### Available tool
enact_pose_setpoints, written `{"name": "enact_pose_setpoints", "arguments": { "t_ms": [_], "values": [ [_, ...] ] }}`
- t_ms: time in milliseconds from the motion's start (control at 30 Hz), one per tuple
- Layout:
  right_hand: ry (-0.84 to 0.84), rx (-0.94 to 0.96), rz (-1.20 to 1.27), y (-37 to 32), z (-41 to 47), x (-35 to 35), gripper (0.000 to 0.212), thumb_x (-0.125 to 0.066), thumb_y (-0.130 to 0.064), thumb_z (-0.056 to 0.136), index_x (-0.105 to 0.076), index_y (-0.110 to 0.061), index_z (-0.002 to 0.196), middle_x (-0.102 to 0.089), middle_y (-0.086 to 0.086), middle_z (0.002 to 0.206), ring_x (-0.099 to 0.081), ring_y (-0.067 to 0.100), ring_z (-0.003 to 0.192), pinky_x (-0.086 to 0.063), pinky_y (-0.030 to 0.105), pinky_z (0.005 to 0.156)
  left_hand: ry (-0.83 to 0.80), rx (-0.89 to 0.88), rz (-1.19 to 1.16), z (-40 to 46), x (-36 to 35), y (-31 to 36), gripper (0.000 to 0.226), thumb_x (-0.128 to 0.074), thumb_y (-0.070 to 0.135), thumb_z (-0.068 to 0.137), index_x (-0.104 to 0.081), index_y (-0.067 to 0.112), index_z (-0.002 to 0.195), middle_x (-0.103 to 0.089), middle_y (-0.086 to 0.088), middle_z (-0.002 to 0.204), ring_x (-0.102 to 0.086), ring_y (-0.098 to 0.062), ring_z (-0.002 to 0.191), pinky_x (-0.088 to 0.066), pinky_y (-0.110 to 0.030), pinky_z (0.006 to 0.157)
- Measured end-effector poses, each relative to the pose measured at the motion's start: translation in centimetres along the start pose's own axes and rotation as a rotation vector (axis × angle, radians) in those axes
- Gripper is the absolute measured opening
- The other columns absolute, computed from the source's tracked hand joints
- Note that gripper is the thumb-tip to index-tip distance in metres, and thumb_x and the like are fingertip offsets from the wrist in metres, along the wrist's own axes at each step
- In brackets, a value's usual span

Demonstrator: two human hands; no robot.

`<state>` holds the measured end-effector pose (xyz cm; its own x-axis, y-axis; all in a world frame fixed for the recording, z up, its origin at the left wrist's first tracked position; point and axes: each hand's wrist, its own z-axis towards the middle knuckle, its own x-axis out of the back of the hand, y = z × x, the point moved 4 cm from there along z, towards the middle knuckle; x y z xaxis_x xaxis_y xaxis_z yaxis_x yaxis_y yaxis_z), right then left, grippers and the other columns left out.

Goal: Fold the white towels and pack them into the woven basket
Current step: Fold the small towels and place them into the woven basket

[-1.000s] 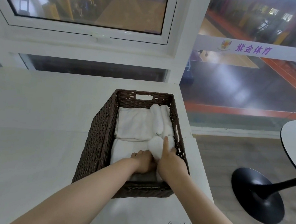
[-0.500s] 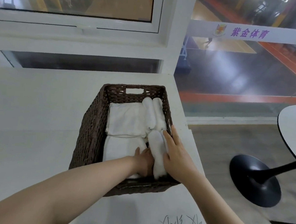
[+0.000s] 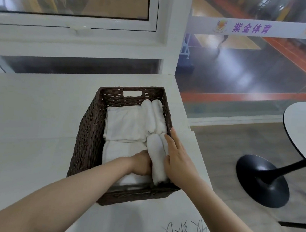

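Observation:
A dark brown woven basket sits on the white table. Inside lie two flat folded white towels, the far folded towel and the near folded towel, plus two rolled towels along the far right side. A third rolled towel lies at the near right. My left hand is inside the basket, pressed against the roll's left side, its fingers hidden. My right hand lies with straight fingers along the roll's right side, by the basket's right wall.
The white table ends just right of the basket; black handwriting marks its near edge. A window frame stands behind. A round table with a black base stands on the floor at the right.
The camera has moved closer. My right hand went from pointing one finger on the roll to lying flat along its right side. The roll now lies lower between both hands.

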<state>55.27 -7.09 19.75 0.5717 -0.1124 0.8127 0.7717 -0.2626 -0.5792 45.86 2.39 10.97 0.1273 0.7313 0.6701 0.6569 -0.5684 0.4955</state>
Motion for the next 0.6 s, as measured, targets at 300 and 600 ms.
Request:
{"name": "enact_pose_setpoints", "arguments": {
  "t_ms": [300,600],
  "values": [
    [-0.006,-0.01,-0.017,0.2,0.2,-0.1,0.07,-0.042,-0.002,0.092,-0.018,-0.021,0.155,0.009,-0.012,0.163,-0.009,0.011,0.149,-0.031,0.024,0.107,-0.083,0.265,-1.082,-4.2,-0.7,2.7,0.036,-0.042,0.041,0.099,-0.058,0.014,0.117,-0.068,-0.019,0.114,-0.068,-0.029,0.095,-0.057,-0.037,0.084],
    [0.034,-0.011,0.012,0.4,0.3,-0.4,0.071,-0.04,0.002,0.089,-0.022,-0.022,0.153,0.004,-0.011,0.164,-0.016,0.014,0.148,-0.039,0.03,0.103,0.056,0.294,-1.263,-1.5,0.1,5.3,0.023,-0.042,0.027,0.104,-0.061,0.016,0.095,-0.061,-0.004,0.082,-0.06,-0.016,0.069,-0.05,-0.023,0.057]
  ]
}}
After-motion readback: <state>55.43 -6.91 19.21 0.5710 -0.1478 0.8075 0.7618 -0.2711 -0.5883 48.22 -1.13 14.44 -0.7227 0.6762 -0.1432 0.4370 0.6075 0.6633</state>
